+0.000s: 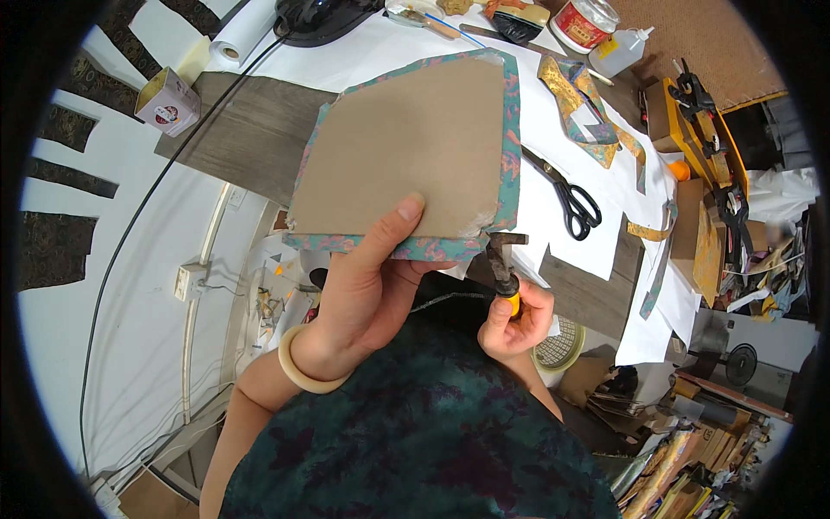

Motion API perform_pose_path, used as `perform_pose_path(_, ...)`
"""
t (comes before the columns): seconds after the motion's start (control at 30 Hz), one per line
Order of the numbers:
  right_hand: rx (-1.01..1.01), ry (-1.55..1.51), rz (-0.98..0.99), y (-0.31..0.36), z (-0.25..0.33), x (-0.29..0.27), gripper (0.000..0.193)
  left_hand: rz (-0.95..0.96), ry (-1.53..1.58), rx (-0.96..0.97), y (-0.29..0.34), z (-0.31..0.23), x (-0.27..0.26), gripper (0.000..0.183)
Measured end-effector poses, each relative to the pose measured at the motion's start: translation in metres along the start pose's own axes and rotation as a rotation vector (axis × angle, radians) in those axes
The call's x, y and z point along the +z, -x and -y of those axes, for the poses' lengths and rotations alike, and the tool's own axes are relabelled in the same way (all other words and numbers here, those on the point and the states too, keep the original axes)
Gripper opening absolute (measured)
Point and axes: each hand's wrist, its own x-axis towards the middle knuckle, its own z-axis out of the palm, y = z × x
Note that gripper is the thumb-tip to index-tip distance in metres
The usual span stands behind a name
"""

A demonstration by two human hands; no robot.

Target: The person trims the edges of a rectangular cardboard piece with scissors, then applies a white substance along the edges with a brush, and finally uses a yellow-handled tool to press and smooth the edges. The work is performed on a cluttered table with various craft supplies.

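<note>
My left hand (367,290) grips the near edge of a tan board (406,143), thumb on its face and fingers beneath. Patterned teal and pink fabric (510,130) wraps over the board's edges, with whitish, rough spots at the corners. In my right hand (519,324) is a small hammer (501,259) with a dark metal head and a yellow and black handle. The hammer head is right beside the board's near right corner; whether it touches, I cannot tell. A cream bangle (298,368) circles my left wrist.
Black-handled scissors (575,203) lie on white paper right of the board. Beyond them are patterned fabric strips (579,112), a red-labelled tub (584,24) and a squeeze bottle (620,52). A square tin (169,102) stands at the left; a black cable (160,177) runs down past the table.
</note>
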Motion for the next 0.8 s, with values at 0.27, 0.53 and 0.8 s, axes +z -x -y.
perform_pose_path(0.27,-0.129,0.107,0.005,-0.007,0.0,0.0,0.034,0.006,-0.035,0.017,0.004,-0.001,-0.002,0.028)
perform_pose_path(0.53,-0.134,0.147,0.114,-0.021,0.007,-0.017,0.031,0.015,-0.175,0.133,0.007,-0.007,-0.012,0.025)
perform_pose_path(0.8,-0.076,0.087,0.21,-0.033,0.015,-0.031,0.028,0.116,-0.391,0.246,0.01,-0.02,-0.009,0.027)
